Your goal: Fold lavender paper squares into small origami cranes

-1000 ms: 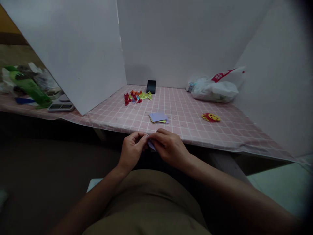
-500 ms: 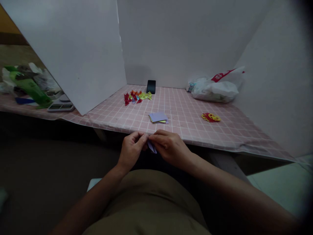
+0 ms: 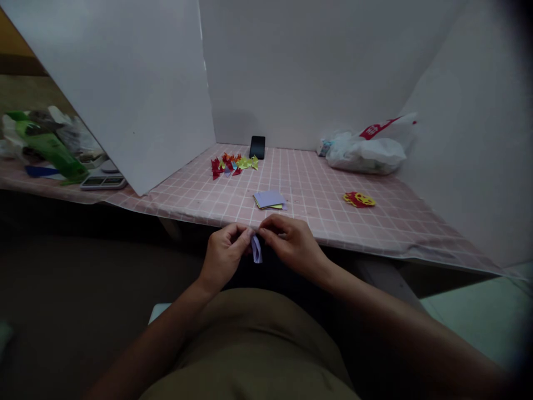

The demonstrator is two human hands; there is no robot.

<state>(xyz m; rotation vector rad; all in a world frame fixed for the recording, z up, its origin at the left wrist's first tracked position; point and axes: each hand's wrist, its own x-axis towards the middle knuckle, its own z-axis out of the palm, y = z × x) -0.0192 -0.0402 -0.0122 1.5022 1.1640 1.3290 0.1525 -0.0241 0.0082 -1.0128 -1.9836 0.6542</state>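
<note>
Just below the table's front edge, a small folded purple paper point(image 3: 256, 250) hangs between my hands with its folds spread a little. My left hand point(image 3: 225, 250) is closed, thumb and forefinger pinching the paper's upper left end. On the other side my right hand point(image 3: 293, 241) is also closed, its thumb and forefinger tips together at the paper's top edge; the exact contact there is hard to see. Beyond my hands, a stack of purple and yellow paper squares point(image 3: 270, 199) lies on the table. Farther back is a cluster of small red, orange and yellow folded paper figures point(image 3: 233, 164).
A pink checked tablecloth point(image 3: 308, 189) covers the table. Red and yellow cut-out shapes point(image 3: 358, 200) lie at right, before a white plastic bag point(image 3: 366, 153). A dark phone point(image 3: 257, 147) leans at the back. Left of the white panel point(image 3: 145, 94) sit a scale point(image 3: 103, 181) and green bottle point(image 3: 54, 150).
My right hand has shifted slightly right and up, away from the left fingers. The purple paper has turned more upright and its folds show more. My left hand stays put.
</note>
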